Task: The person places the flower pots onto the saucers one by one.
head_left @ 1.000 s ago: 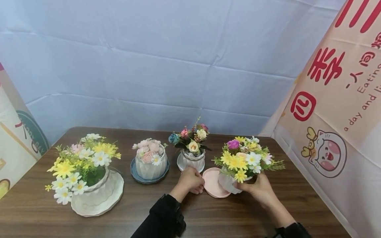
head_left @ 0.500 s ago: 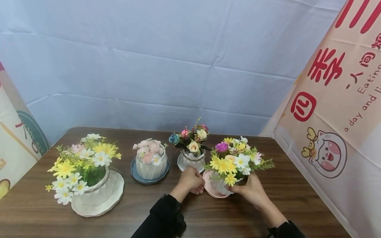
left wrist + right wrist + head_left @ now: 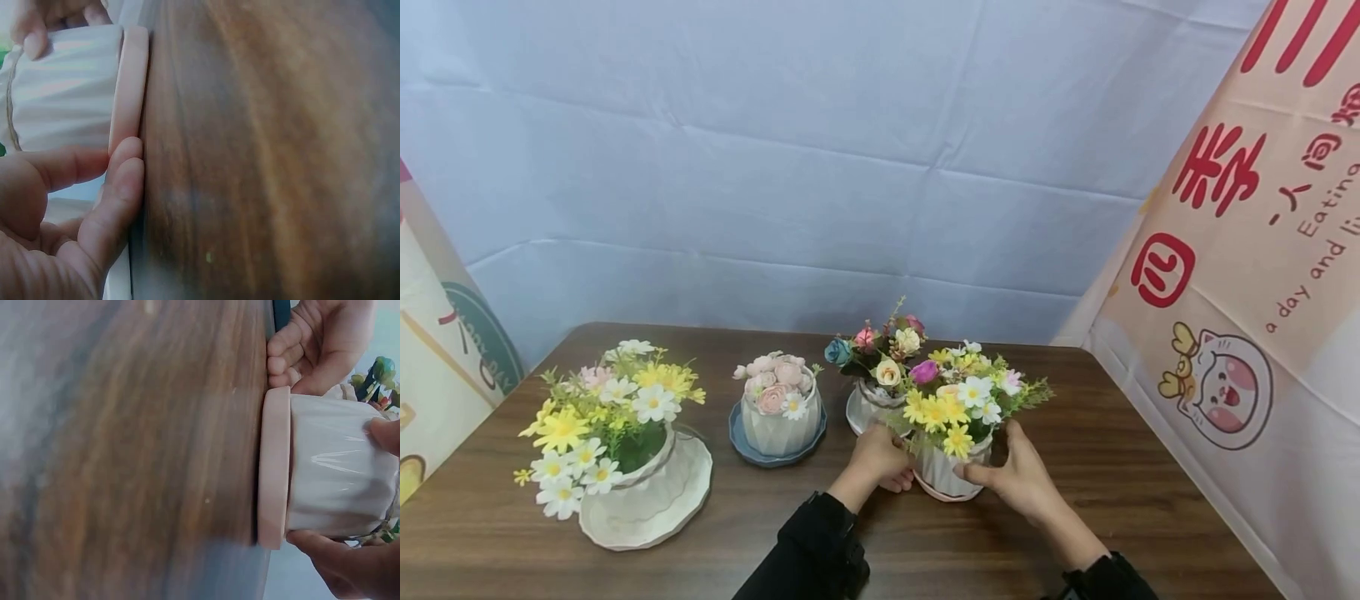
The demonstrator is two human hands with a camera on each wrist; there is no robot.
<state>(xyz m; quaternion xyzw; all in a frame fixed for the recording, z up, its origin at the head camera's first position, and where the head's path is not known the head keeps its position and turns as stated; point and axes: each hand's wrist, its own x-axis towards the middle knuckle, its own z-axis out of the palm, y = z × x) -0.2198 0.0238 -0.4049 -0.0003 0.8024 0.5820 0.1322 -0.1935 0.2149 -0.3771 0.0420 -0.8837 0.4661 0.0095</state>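
A white fluted pot [image 3: 946, 469] of yellow, white and purple artificial flowers stands upright on a round pink saucer [image 3: 274, 469]. My right hand [image 3: 1018, 475] holds this pot from the right, thumb on its near side and fingers round toward the back. At the saucer's left edge, my left hand [image 3: 880, 458] pinches the rim between thumb and fingertips, as the left wrist view shows. Most of the saucer is covered by the pot. Just behind my left hand is a smaller pot of mixed roses [image 3: 883, 354], partly hidden by the flowers in front.
Further left, a pot of pale pink flowers [image 3: 781, 417] sits on a blue saucer [image 3: 765, 457]. At the far left, a tilted pot of daisies [image 3: 640, 492] rests on a white saucer [image 3: 688, 492]. The brown wooden table [image 3: 760, 533] meets a pale cloth backdrop.
My right hand has brought the pot of yellow and white flowers leftward and down onto the pink saucer, and it has come upright. My left hand has stayed at the saucer's edge.
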